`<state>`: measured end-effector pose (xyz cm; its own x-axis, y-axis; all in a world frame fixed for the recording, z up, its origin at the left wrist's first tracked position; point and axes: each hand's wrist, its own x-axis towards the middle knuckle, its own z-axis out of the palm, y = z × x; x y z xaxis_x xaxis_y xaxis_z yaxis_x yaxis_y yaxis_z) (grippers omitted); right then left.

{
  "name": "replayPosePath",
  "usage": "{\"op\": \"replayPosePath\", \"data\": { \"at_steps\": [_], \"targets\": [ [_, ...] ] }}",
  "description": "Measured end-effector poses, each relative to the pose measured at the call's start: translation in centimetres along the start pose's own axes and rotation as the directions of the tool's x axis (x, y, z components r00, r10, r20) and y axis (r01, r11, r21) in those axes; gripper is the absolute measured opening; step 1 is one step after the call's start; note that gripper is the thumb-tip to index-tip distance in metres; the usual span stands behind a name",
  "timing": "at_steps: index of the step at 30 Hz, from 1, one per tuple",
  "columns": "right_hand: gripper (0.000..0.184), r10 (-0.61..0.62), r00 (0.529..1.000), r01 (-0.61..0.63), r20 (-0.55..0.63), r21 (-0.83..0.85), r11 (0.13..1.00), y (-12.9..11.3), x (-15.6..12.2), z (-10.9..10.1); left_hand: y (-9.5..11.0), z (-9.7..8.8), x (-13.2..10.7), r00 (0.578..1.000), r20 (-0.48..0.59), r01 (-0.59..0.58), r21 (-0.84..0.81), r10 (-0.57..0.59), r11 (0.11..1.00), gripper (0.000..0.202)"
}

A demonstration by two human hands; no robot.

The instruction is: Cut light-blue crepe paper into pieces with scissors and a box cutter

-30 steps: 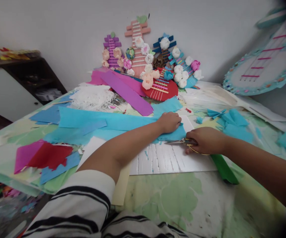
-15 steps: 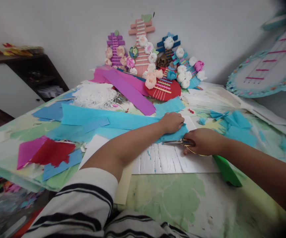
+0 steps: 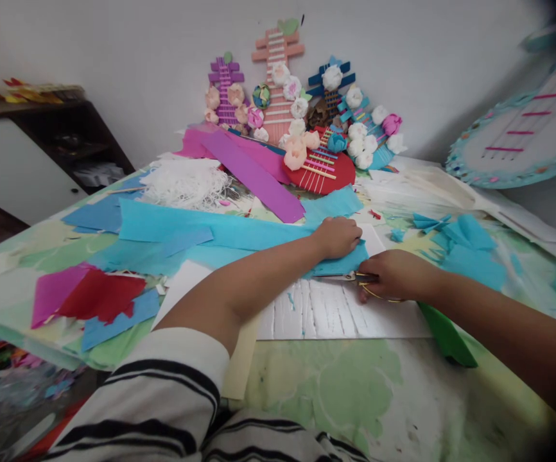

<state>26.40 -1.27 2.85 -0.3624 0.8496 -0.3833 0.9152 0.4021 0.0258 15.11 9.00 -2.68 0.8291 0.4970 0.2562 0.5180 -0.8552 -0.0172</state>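
Observation:
My left hand point(image 3: 338, 236) lies closed on a long strip of light blue crepe paper point(image 3: 220, 232) and pins its right end to the table. My right hand point(image 3: 393, 274) grips gold-handled scissors point(image 3: 350, 277). Their blades point left along the lower edge of the blue paper, just below my left hand. Under both hands lies a white board point(image 3: 326, 311) scored with cut lines.
Paper guitars with paper flowers point(image 3: 302, 109) stand against the back wall. A purple strip point(image 3: 253, 176), white shreds point(image 3: 184, 183), red and magenta sheets point(image 3: 88, 295), blue scraps point(image 3: 465, 247) and a green piece point(image 3: 444, 333) cover the table. A dark cabinet point(image 3: 42, 154) stands left.
Both hands stay at the same spot on the blue paper. The scissor blades have edged slightly along the paper edge. The view has shifted a little.

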Motion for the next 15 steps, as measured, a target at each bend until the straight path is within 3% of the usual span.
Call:
{"op": "replayPosePath", "data": {
  "at_steps": [6, 15],
  "targets": [
    [0.032, -0.014, 0.995, 0.013, -0.098, -0.016, 1.0, 1.2, -2.9, 0.4, -0.1, -0.3, 0.1, 1.0, 0.006, 0.014, 0.006, -0.014, 1.0, 0.027],
    [0.032, 0.261, 0.932, -0.193, -0.251, 0.265, 0.945, 5.2, -6.2, 0.9, -0.3, -3.8, -0.1, 0.999, 0.037, -0.04, 0.067, 0.038, 0.997, 0.025]
  ]
}}
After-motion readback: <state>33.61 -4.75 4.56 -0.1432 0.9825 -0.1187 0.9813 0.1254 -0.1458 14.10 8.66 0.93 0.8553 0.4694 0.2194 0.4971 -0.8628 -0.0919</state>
